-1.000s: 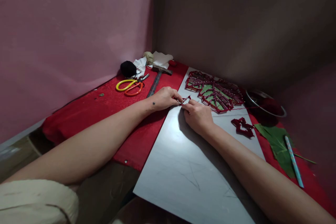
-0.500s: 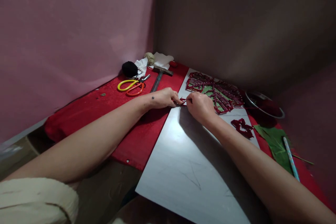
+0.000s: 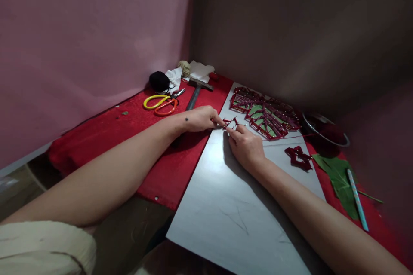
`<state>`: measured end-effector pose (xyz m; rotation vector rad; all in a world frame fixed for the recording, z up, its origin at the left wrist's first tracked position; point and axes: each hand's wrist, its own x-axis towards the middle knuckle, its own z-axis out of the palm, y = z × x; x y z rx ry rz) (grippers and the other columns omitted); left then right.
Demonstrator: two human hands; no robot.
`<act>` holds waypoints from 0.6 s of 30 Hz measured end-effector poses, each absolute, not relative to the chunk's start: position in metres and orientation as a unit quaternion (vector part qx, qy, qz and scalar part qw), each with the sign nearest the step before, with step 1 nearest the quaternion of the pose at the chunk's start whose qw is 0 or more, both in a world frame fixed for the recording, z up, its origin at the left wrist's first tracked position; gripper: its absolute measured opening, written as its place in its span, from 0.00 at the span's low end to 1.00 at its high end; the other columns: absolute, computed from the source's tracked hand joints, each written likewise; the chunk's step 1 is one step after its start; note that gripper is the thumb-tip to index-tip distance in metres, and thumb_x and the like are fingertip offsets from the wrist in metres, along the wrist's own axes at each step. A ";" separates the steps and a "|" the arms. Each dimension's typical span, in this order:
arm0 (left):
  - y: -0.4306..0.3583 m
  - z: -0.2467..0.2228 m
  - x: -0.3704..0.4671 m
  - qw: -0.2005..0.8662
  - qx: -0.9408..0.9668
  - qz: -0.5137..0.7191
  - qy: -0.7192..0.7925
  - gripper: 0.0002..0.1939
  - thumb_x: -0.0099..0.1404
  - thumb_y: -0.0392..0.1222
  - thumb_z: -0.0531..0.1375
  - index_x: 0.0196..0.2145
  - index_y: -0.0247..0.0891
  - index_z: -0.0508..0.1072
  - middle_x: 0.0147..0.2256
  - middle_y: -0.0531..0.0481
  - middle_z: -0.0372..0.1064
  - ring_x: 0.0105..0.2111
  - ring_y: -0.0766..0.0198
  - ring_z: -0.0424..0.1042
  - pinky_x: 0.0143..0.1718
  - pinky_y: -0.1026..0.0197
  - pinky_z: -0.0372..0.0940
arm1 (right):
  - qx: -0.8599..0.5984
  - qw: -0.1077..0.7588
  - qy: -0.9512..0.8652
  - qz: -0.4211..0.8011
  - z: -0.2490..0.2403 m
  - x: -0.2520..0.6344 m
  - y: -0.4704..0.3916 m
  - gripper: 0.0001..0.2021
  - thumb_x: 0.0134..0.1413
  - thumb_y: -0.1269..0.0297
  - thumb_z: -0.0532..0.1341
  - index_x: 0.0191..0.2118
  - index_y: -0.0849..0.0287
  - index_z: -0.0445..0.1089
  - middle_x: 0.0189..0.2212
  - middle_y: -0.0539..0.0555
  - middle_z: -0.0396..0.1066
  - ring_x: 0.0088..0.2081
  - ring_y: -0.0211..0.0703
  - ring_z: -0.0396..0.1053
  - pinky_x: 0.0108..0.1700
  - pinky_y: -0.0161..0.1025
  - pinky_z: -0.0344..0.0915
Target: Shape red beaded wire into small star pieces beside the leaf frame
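Observation:
Both my hands meet at a small outline of nails wound with red yarn (image 3: 235, 120), on the left edge of a light grey board (image 3: 206, 189). My left hand (image 3: 203, 119) has its index finger stretched to the yarn-wrapped nails, the other fingers curled; what they hold is hidden. My right hand (image 3: 248, 145) is closed, its index fingertip almost touching the left one. From it a red strand (image 3: 290, 137) runs right to a metal bowl (image 3: 342, 142) with dark red yarn. Behind stands a larger leaf-like yarn pattern (image 3: 274, 116) on nails, green showing between its strands.
On the red cloth (image 3: 106, 142) lie scissors (image 3: 161, 104), a hammer (image 3: 195, 92), black yarn (image 3: 159, 81) and cream yarn (image 3: 184, 68). A red star-like yarn shape (image 3: 297, 157) is on the board. To the right are a green leaf (image 3: 338, 180) and a pen (image 3: 357, 200). Walls close in behind.
My right hand has shifted a little nearer to me and its index finger now points out. More of the small nail outline shows. My left hand has barely moved.

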<state>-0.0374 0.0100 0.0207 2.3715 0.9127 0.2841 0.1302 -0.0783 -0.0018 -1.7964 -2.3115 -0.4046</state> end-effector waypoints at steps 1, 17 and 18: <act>0.009 0.022 -0.037 0.270 0.892 0.106 0.347 0.19 0.56 0.30 0.52 0.43 0.36 0.75 0.30 0.51 0.67 0.28 0.70 0.62 0.32 0.69 0.56 | -0.602 0.100 -0.780 -0.136 -0.003 0.132 -0.078 0.17 0.58 0.66 0.48 0.46 0.54 0.71 0.34 0.54 0.70 0.29 0.38 0.63 0.25 0.37 0.45; -0.014 0.031 -0.037 0.010 0.948 0.027 0.317 0.16 0.63 0.38 0.49 0.41 0.45 0.75 0.35 0.48 0.63 0.28 0.66 0.63 0.27 0.64 0.52 | -0.534 0.049 -0.836 -0.116 0.006 0.139 -0.069 0.17 0.56 0.68 0.48 0.43 0.59 0.72 0.34 0.53 0.71 0.30 0.38 0.64 0.26 0.39 0.46; -0.012 0.030 -0.036 0.013 0.945 0.034 0.326 0.16 0.63 0.37 0.50 0.41 0.45 0.75 0.35 0.48 0.64 0.29 0.66 0.64 0.27 0.65 0.53 | -0.532 0.051 -0.837 -0.118 0.005 0.139 -0.069 0.17 0.56 0.68 0.47 0.44 0.59 0.71 0.34 0.53 0.71 0.31 0.38 0.64 0.26 0.39 0.46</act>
